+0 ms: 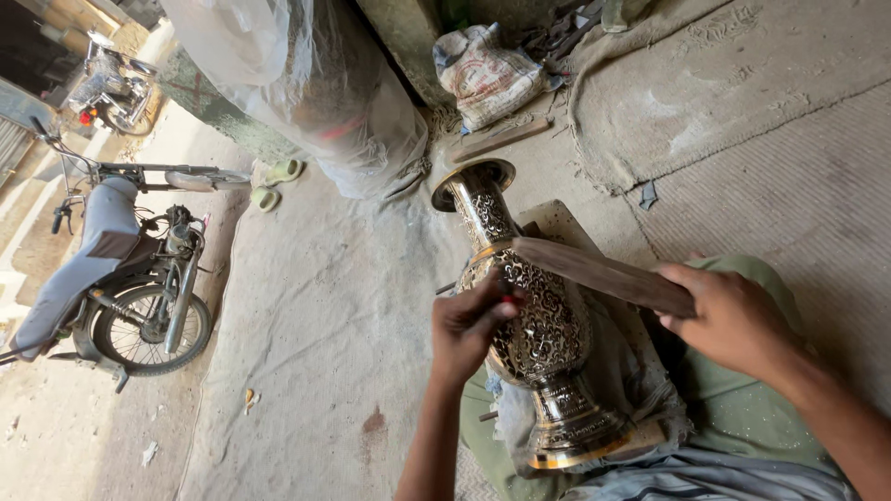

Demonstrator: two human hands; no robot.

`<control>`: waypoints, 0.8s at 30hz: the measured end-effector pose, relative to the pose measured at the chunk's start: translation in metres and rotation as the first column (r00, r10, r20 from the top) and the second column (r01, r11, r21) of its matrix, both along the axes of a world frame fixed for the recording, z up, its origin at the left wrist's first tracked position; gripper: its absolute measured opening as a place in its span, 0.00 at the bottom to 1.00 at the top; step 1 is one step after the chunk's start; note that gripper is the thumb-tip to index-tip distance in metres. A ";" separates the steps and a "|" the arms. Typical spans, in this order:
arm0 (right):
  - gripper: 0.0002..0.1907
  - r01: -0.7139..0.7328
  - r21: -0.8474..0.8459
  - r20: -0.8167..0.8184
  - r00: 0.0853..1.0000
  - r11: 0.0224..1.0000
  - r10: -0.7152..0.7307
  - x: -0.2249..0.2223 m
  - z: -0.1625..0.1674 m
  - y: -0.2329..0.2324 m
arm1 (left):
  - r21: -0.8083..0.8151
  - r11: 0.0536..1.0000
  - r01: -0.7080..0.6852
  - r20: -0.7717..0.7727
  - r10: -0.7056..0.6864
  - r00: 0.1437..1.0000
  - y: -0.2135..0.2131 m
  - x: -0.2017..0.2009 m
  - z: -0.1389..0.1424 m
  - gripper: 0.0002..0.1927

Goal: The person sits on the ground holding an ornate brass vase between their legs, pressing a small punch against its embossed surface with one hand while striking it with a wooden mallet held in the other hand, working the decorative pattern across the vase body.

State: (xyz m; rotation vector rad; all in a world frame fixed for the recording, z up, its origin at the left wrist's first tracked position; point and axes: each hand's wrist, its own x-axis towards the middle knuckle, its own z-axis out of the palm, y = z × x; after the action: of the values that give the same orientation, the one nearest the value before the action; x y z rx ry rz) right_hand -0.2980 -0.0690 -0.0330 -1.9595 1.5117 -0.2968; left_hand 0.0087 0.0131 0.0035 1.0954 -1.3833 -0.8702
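A tall engraved brass vase (538, 325) lies across my lap, its mouth pointing away from me and its foot near my body. My left hand (471, 325) is pinched on a small tool with a red tip, pressed against the vase's patterned belly. My right hand (733, 315) grips a flat wooden stick (594, 271) that reaches left over the vase's shoulder, its far end close above the small tool. A pale cloth (640, 390) lies under the vase on my green-clad legs.
A covered motorcycle (121, 278) is parked at left. A large plastic-wrapped bundle (325, 93) stands ahead beside green slippers (274, 184). A printed sack (487, 74) and a wooden strip (501, 141) lie beyond the vase. Grey cloth covers the floor (325, 315).
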 end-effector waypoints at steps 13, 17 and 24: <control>0.26 0.241 0.550 0.422 0.746 0.800 -0.515 -0.051 -0.182 0.007 | 0.165 0.893 -0.418 -0.572 0.432 0.698 0.035 0.103 -0.123 0.33; 0.34 0.205 0.732 0.366 0.687 0.650 -0.628 -0.056 -0.168 -0.024 | 0.208 0.905 -0.371 -0.549 0.422 0.721 0.030 0.166 -0.184 0.34; 0.41 0.293 0.611 0.088 0.898 0.735 -0.431 -0.046 -0.197 -0.049 | 0.267 0.844 -0.465 -0.057 0.496 0.866 -0.176 0.171 -0.096 0.32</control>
State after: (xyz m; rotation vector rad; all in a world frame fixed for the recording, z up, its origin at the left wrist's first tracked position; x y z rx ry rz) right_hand -0.3445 -0.1180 -0.2296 -1.0953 1.5896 -0.1749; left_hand 0.1793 -0.1631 -0.0924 1.4737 -0.8449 -0.7291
